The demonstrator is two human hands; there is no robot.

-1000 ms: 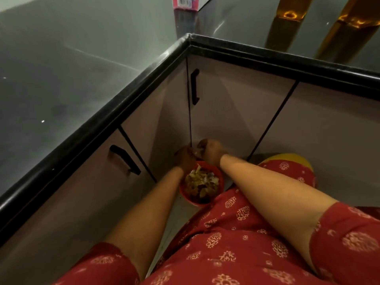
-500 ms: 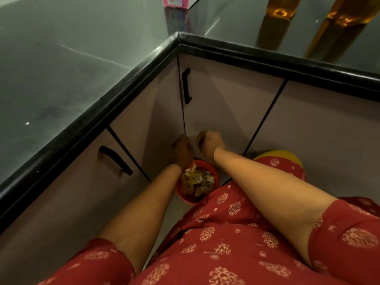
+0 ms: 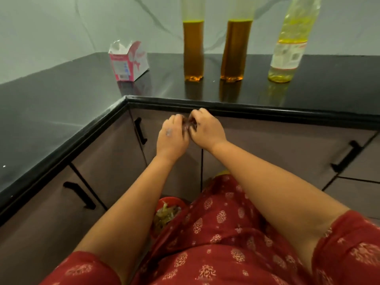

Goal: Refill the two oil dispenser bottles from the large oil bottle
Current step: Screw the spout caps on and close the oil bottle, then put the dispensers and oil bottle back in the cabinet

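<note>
Oil dispenser bottles, two of them, stand upright side by side on the black tabletop, back from its front edge: I see the left dispenser bottle [image 3: 193, 50] and the right dispenser bottle [image 3: 236, 50], both holding dark amber oil to roughly the same level, their tops cut off by the frame. Just to their right, set apart from them, stands the large oil bottle [image 3: 287, 50] with pale yellow oil and a white label; its cap is also out of view. Toward the inner corner of the tabletop [image 3: 61, 103] sits a torn-open pink carton [image 3: 128, 61], well apart from the bottles.

From the head view I have my left hand [image 3: 171, 134] and right hand [image 3: 206, 127] raised together in front of the cupboard doors, just below the front edge of the tabletop. The fingertips of both meet and pinch around something small and dark between them; I cannot tell what it is. Neither hand touches any bottle. Down by my red patterned dress a red bin [image 3: 167, 210] holding scraps shows on the floor.
</note>
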